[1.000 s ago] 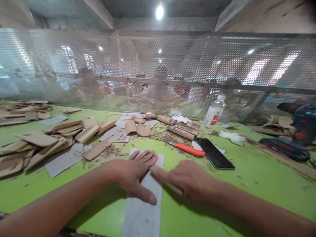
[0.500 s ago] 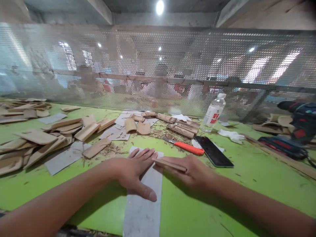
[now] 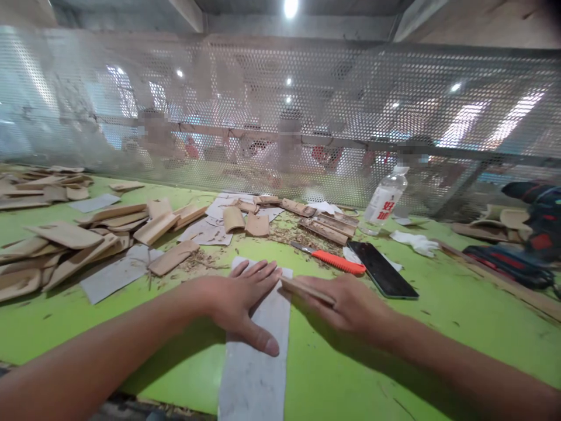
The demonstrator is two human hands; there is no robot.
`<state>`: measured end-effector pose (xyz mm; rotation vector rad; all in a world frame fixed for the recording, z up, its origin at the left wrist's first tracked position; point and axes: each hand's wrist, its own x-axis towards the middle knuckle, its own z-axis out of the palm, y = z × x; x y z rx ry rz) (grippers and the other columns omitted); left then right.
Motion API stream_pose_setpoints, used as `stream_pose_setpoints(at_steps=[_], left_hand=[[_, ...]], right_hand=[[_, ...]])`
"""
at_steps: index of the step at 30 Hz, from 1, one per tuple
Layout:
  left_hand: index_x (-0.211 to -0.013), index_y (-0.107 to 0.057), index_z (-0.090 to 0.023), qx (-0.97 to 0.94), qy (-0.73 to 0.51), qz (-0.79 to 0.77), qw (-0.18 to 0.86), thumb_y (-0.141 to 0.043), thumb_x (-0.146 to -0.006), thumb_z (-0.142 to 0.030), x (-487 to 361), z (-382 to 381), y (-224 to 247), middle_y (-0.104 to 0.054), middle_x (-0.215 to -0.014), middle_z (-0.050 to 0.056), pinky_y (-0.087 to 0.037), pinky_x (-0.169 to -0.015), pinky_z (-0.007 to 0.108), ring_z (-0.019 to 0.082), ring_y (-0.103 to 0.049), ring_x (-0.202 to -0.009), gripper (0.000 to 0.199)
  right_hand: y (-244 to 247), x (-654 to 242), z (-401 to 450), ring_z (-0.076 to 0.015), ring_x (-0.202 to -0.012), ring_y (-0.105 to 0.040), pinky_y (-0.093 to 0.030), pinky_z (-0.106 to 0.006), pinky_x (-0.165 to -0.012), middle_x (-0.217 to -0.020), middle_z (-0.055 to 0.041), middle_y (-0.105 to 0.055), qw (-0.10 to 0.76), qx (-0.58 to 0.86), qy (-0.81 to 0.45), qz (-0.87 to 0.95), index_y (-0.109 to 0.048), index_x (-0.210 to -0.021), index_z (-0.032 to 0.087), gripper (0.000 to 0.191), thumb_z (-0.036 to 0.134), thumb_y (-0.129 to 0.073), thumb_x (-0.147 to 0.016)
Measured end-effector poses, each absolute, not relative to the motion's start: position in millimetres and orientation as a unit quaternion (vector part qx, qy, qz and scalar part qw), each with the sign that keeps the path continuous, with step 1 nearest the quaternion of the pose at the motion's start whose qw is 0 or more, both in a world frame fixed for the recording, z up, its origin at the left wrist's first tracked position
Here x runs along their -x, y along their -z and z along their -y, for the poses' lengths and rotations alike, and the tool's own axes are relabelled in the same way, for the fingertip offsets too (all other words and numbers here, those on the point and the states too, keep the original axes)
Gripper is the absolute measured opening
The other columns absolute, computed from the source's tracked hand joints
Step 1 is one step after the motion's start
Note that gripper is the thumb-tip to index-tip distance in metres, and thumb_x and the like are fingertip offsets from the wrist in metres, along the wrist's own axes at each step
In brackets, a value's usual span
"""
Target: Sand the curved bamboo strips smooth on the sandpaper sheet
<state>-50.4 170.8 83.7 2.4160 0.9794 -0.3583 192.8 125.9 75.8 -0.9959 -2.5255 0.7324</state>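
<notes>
- Clock directions run from the left hand, with 12 o'clock pointing away from the person.
- The left hand lies palm down, fingers spread wide, on a pale grey paper strip; the strip runs from 12 to 6 o'clock on the green tabletop.
- The right hand, at 3 o'clock, is closed around a thin bamboo slat, held tilted on its narrow edge.
- The slat's far tip reaches over the strip's right border, just beside the left fingertips; whether it touches the paper I cannot tell.
- At 2 o'clock lies a utility knife with an orange handle, its blade end to the left.
- Between 2 and 3 o'clock: a dark smartphone near the knife, a white glove beyond it, and a cordless drill at the right edge.
- A clear plastic bottle stands at 2 o'clock, near a perforated metal screen.
- Curved bamboo offcuts sit at 12 o'clock; a bamboo heap fills 10 o'clock.
</notes>
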Motion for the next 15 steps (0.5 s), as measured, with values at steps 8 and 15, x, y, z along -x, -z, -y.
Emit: stream_pose_setpoints(at_steps=[8,15], left_hand=[[-0.163,0.009,-0.011,-0.885,0.142,-0.363,0.253,-0.061,-0.077,-0.086,52,-172,-81,0.016,-0.165,0.014,0.004,-0.123,0.057,0.036,0.015,-0.153,0.134],[-0.163,0.008,-0.012,-0.879,0.143,-0.370,0.263,-0.062,-0.075,-0.086,51,-170,-86,0.016,-0.165,0.014,0.004,-0.123,0.055,0.034,0.014,-0.153,0.134]], right_hand=[[-59,-213,-161,-0.0161,-0.064,-0.060,-0.043,-0.024,-0.054,-0.078,-0.0039,-0.071,0.282,0.419,-0.371,0.779,-0.072,-0.091,0.019,0.037,0.053,-0.059,-0.098],[-38,-220,-168,-0.0096,-0.040,-0.059,-0.037,-0.016,-0.035,-0.065,-0.0004,-0.066,0.282,0.301,-0.704,0.579,-0.053,-0.078,0.019,0.052,0.068,-0.064,-0.089]])
